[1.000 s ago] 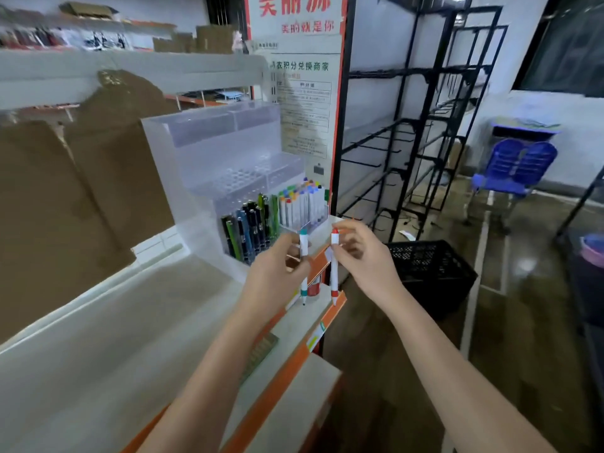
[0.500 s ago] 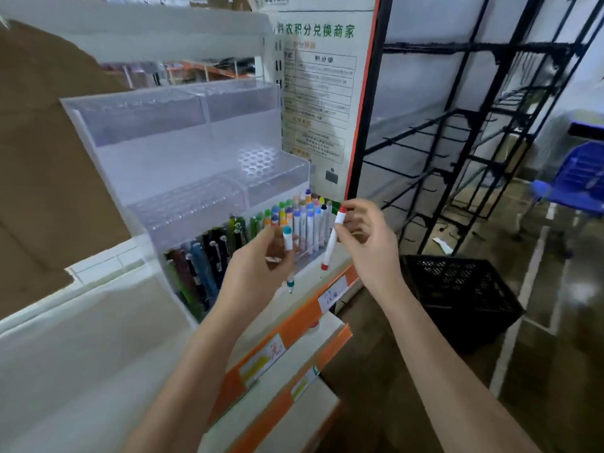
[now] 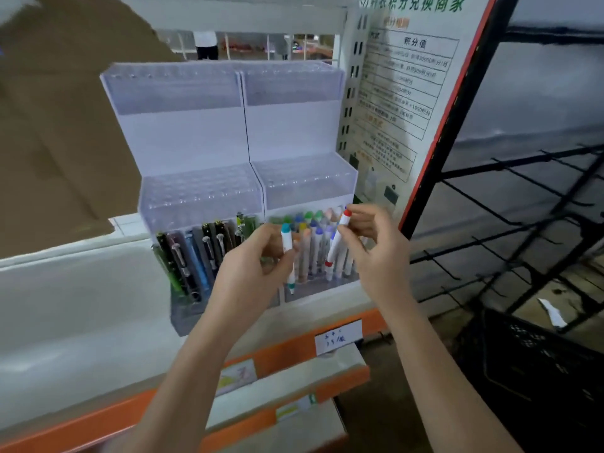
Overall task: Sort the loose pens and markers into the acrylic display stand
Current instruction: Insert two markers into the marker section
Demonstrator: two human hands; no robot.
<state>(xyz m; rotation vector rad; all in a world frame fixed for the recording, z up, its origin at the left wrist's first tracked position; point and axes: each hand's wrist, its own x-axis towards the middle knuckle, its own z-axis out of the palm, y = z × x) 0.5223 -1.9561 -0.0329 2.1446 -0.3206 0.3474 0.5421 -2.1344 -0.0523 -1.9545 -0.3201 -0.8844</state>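
A clear acrylic display stand [image 3: 196, 132] with three stepped tiers stands on a white shelf. Its lowest tier holds dark pens [image 3: 186, 256] on the left and several white markers with coloured caps [image 3: 313, 237] on the right. My left hand [image 3: 251, 273] pinches a white marker with a teal cap [image 3: 287, 243], held upright in front of the lowest tier. My right hand [image 3: 372, 253] pinches a white marker with a red cap [image 3: 336, 240], tilted, right over the row of markers. The two upper tiers show no pens.
The white shelf [image 3: 81, 299] has an orange front edge with price labels [image 3: 338, 336]. A printed poster [image 3: 402, 93] stands right of the stand. A black wire rack [image 3: 523, 207] and a black plastic crate [image 3: 536, 364] are at the right. Brown cardboard [image 3: 55, 125] covers the left.
The view has closed in on the stand. Both hands have carried their markers up and forward to the lowest tier, the red-capped one now right over the marker row.
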